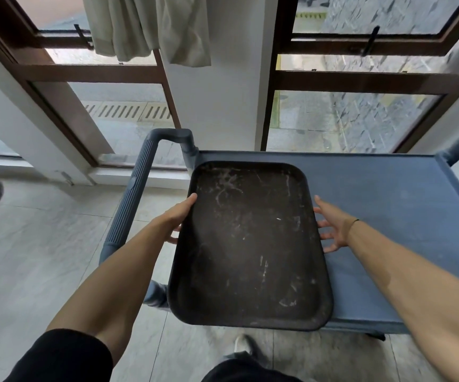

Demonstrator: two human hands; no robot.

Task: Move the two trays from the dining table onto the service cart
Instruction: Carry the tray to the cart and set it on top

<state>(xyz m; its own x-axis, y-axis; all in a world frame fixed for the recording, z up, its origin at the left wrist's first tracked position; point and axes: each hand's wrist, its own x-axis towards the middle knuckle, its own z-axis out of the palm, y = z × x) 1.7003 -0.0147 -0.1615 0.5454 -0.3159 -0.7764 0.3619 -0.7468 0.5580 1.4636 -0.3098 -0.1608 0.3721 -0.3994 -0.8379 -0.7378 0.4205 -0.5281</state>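
Observation:
A dark brown scratched tray (247,244) lies over the left end of the blue service cart's top shelf (388,205), its near edge sticking out past the cart's front. My left hand (178,216) grips the tray's left rim, thumb on top and fingers underneath. My right hand (330,224) is just off the tray's right rim with fingers spread, resting over the shelf and holding nothing. Only one tray is in view; the dining table is out of sight.
The cart's ribbed blue push handle (132,199) rises at its left end, beside my left forearm. Behind the cart are brown-framed windows (355,78), a white pillar and a hanging curtain (145,26). Grey tiled floor (30,257) spreads left; my shoe (243,344) shows below the tray.

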